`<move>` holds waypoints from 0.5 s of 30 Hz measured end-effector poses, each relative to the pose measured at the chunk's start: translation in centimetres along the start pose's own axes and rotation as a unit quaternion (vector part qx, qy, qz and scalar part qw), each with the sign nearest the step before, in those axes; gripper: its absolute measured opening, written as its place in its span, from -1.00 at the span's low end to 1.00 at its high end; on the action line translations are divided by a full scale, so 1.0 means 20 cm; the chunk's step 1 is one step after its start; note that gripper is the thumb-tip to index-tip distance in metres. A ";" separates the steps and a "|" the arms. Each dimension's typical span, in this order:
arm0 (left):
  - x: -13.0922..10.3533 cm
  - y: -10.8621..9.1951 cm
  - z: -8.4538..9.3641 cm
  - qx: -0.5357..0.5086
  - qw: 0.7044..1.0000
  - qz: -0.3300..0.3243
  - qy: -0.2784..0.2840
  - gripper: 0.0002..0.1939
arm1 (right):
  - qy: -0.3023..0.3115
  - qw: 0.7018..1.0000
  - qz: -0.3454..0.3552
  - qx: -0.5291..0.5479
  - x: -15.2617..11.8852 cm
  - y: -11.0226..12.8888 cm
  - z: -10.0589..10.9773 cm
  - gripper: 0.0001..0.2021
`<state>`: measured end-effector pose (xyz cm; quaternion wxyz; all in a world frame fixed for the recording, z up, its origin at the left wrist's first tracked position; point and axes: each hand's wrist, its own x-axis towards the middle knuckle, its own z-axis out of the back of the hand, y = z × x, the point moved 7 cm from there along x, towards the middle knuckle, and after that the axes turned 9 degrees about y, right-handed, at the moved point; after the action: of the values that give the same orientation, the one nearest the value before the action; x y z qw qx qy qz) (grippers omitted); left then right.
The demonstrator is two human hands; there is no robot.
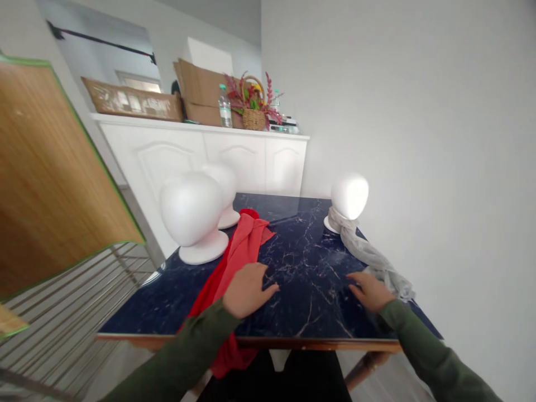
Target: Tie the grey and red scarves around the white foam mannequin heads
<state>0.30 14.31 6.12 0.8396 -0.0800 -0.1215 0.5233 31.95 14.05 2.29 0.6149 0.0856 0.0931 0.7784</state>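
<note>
**Two Hands, Two Lengths of Cloth on Dark Marble**

Palms down at the lower center of the frame, a person in green sleeves holds the left hand (247, 291) over the thin, red-and-coral cloth (247, 241), thumb apart from loosely extended fingers. At lower right, the right hand (372, 291), also loosely spread, lies beside the sheer gray scarf (368, 254). Neither hand pinches anything; whether the left presses on the cloth cannot be told.

The red-and-coral cloth runs from mid-frame down the dark blue, marble-patterned worktop (301, 262) and droops past its near edge, its weight apparently borne mostly by the flat surface. The scarf trails from lower right up to a smooth white head form (350, 195) right of center, where a wrap around the neck likely keeps that end from slipping.

Left of center, a larger-looking white head form (191, 209) stands upright beside the cloth, its broad round base presumably there for steadiness; a third white head form (223, 178) stands just behind.

Beyond, at upper center, a white paneled cabinet (234, 162) carries a woven flower basket (253, 119), a clear plastic bottle (225, 110) and brown cardboard (203, 92).
</note>
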 end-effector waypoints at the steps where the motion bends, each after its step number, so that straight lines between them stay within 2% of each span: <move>1: -0.12 0.11 0.04 0.055 0.996 0.064 -0.030 -0.50 | 0.010 0.999 0.032 0.039 -0.03 0.15 -0.07 -0.65; 3: -0.30 0.29 0.06 0.135 0.978 0.156 -0.042 -0.55 | 0.034 0.988 0.085 0.127 -0.06 0.46 -0.20 -0.67; 4: -0.35 0.34 0.05 0.153 0.972 0.176 -0.034 -0.62 | 0.043 0.978 0.103 0.177 -0.05 0.60 -0.25 -0.68; 6: -0.39 0.37 0.02 0.160 0.971 0.171 -0.039 -0.78 | 0.062 0.948 0.103 0.295 -0.01 0.84 -0.35 -0.70; 8: -0.38 0.34 0.01 0.141 0.975 0.149 -0.080 -0.82 | 0.096 0.897 0.049 0.428 0.07 1.01 -0.43 -0.67; 10: -0.35 0.28 0.03 0.103 0.979 0.127 -0.124 -0.76 | 0.159 0.825 -0.010 0.543 0.15 1.15 -0.51 -0.57; 12: -0.34 0.20 0.04 0.046 0.985 0.090 -0.140 -0.71 | 0.227 0.728 -0.025 0.647 0.22 1.29 -0.55 -0.47; 14: -0.35 0.10 0.01 -0.022 0.992 0.030 -0.123 -0.69 | 0.244 0.618 -0.022 0.747 0.28 1.37 -0.53 -0.48; 15: -0.36 0.05 0.00 -0.054 0.993 -0.003 -0.107 -0.69 | 0.224 0.575 -0.026 0.786 0.31 1.37 -0.50 -0.53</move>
<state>-3.68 8.22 4.89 0.8180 -0.0680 -0.2390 0.5188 2.31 13.53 -0.50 0.2858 0.3564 0.8053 0.3780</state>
